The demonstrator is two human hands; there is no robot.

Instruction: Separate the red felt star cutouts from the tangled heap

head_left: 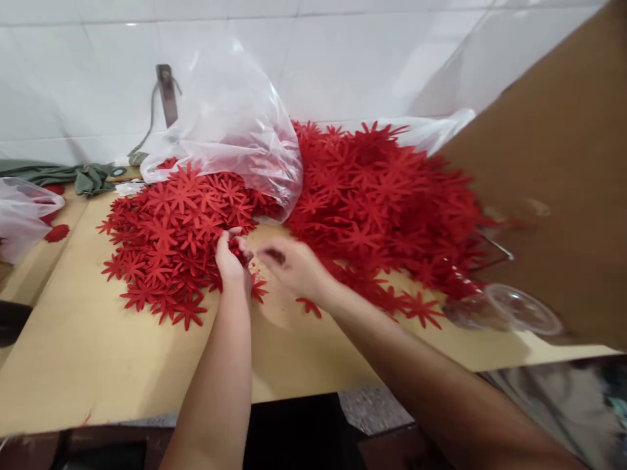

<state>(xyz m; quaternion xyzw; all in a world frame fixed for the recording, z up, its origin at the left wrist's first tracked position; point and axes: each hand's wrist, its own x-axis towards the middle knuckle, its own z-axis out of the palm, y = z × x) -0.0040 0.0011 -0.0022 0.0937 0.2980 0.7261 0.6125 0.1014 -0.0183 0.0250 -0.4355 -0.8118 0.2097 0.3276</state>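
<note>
From my remote seat I saw the left hand [231, 260] curled at the near edge of the left pile of red felt flowers [174, 232], its fingers closed around a few red flowers [240, 249] held just above the wooden board [88, 346]. The right hand [292, 264] hovered just beside it, blurred; its fingers looked loosely bent with something dark at the tips, but I could not tell whether it gripped anything. A larger heap of the same flowers [386, 202] spread to the right, spilling from a clear plastic bag [230, 124] that lay against the white tiled wall [73, 65]. A cardboard panel [558, 176] rose at the right, with a clear plastic lid [524, 310] at its foot. Another bag [22, 215] sat at the far left, near a green cloth [63, 175]
</note>
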